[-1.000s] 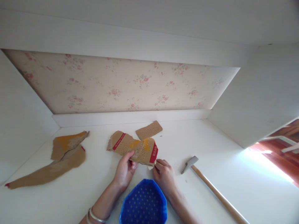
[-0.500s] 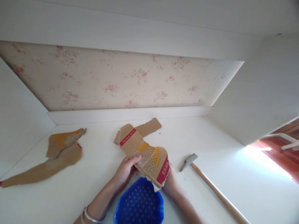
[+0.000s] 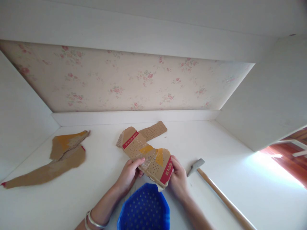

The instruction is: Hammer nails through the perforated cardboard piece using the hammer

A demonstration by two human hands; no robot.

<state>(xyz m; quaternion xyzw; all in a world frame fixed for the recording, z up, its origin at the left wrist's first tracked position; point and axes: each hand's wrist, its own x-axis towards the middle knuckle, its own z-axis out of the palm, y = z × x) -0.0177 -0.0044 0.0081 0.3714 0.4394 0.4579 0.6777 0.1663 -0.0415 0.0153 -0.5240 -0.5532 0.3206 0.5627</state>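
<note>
Between my two hands is a torn piece of cardboard (image 3: 153,161), brown with yellow patches, red printed bands and many punched holes. My left hand (image 3: 130,174) pinches its near left edge, thumb on top and fingers underneath. At the right end, by the red band, my right hand (image 3: 177,177) grips the edge with its thumb on top; its other fingers are mostly hidden. Just below the cardboard sits a blue plastic basket (image 3: 145,207) with a perforated bottom, cut off by the lower frame edge. Behind the held piece lies a perforated cardboard strip (image 3: 155,130).
A hammer (image 3: 197,165) with a wooden handle lies to the right of my right hand. Torn cardboard scraps (image 3: 69,166) lie at the left on the white surface (image 3: 103,153). White panels and a floral wall (image 3: 144,83) enclose the back and sides.
My right hand has come up around the right end of the cardboard, its thumb now on top. That end has shifted slightly up and left. My left hand keeps its hold.
</note>
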